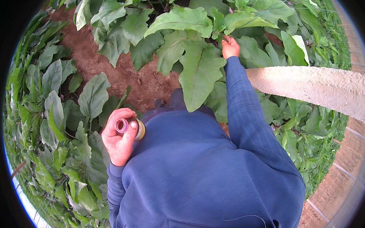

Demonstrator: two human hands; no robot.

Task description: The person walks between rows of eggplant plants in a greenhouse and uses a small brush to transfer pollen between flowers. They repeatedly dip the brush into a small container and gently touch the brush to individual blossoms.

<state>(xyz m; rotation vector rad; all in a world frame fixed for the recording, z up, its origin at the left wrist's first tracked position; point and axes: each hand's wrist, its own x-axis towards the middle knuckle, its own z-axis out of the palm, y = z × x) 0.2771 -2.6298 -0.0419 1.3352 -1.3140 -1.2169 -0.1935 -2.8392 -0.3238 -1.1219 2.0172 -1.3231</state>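
Observation:
My left hand (120, 140) is closed around a small open-mouthed bottle (140, 131) beside my blue top, its rim pinkish and its mouth facing up. With the arm stretched out, my right hand (230, 47) is among the leaves of a plant that looks like eggplant (202, 74). Its fingers are bent near the stems. Whether they pinch a stem or anything small is hidden. A large lobed leaf (182, 21) lies just left of that hand, and a purple flower (230, 10) shows above it.
A rough, pale concrete post (308, 81) juts in from the right, close to my right forearm. Reddish bare soil (136, 76) runs between the leafy rows. Thin support strings (282, 2) cross the foliage at the upper right. More plants (55, 133) stand close on my left.

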